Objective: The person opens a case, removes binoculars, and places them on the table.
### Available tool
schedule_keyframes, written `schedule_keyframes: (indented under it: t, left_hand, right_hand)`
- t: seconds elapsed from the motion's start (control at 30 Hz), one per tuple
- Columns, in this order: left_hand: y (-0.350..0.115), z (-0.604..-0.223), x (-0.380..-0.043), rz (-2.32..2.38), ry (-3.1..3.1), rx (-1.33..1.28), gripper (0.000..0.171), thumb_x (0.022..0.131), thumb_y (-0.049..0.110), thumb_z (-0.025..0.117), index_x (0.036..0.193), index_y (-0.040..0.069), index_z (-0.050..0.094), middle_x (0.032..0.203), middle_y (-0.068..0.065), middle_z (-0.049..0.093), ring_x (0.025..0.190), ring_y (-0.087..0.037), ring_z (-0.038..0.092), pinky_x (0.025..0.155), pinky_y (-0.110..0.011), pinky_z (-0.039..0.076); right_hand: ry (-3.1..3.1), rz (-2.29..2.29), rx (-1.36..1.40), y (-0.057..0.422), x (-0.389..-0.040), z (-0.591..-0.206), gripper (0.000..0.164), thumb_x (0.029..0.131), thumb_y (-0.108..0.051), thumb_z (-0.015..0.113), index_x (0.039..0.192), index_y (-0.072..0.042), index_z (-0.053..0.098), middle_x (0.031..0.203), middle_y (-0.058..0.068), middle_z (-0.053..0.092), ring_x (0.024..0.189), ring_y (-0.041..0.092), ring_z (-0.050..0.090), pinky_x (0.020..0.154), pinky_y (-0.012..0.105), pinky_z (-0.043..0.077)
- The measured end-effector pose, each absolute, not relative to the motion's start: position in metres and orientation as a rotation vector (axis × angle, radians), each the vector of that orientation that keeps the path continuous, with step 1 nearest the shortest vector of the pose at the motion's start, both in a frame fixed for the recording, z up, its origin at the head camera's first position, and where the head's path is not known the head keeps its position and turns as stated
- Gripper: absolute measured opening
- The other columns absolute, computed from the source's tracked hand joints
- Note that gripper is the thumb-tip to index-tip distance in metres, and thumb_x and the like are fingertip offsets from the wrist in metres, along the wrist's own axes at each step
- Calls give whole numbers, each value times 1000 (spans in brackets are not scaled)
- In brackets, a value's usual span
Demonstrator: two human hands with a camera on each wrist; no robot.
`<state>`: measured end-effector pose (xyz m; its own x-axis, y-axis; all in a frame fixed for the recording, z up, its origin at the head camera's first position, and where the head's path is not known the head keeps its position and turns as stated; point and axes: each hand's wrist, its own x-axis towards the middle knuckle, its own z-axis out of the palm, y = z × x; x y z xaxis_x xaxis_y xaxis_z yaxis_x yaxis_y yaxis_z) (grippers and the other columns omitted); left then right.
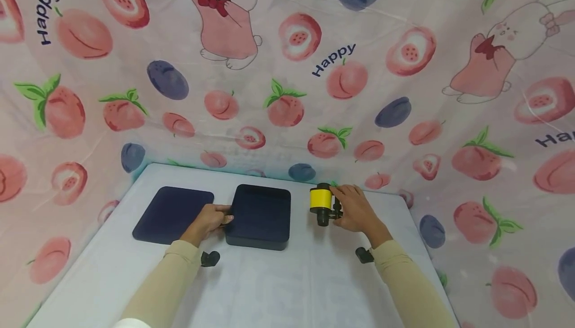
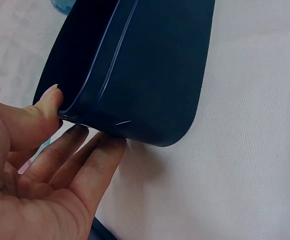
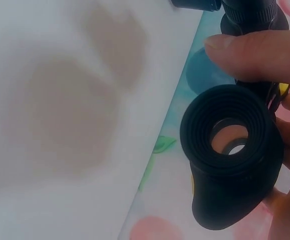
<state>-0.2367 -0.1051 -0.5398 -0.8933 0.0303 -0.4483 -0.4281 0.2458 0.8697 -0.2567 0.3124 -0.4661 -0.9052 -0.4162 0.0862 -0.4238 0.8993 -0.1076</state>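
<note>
On the table's left half, my left hand (image 1: 210, 220) grips the left wall of an open dark navy box (image 1: 257, 242). In the left wrist view the thumb lies over the rim of the box (image 2: 155, 75) and the fingers reach along its outer side. Right of the box, my right hand (image 1: 355, 209) holds yellow and black binoculars (image 1: 321, 199) by one side, above the table with a shadow below. The right wrist view shows a round rubber eyecup of the binoculars (image 3: 197, 135), with the thumb (image 3: 260, 55) pressing near the middle joint.
A flat dark navy lid (image 1: 172, 214) lies on the white table (image 1: 292, 288) just left of the box. Behind the table hangs a peach-printed cloth (image 1: 265, 68), which also runs along both sides. Small black devices (image 1: 210, 258) sit at both wrists.
</note>
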Motion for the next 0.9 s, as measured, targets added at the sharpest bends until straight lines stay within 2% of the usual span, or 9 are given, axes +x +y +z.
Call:
schedule_keyframes:
  t: [0.9]
  left_hand:
    - [-104,-541,-236,1700,2135,-346,55,102,0,61,154,-4,45,162,-32,36,147,-46,45,117,-56,44]
  right_hand:
    - [-3016,213,638,323,-255,-474,100,71,-29,95,156,-10,47,149,14,58,142,36,47,127,62,27]
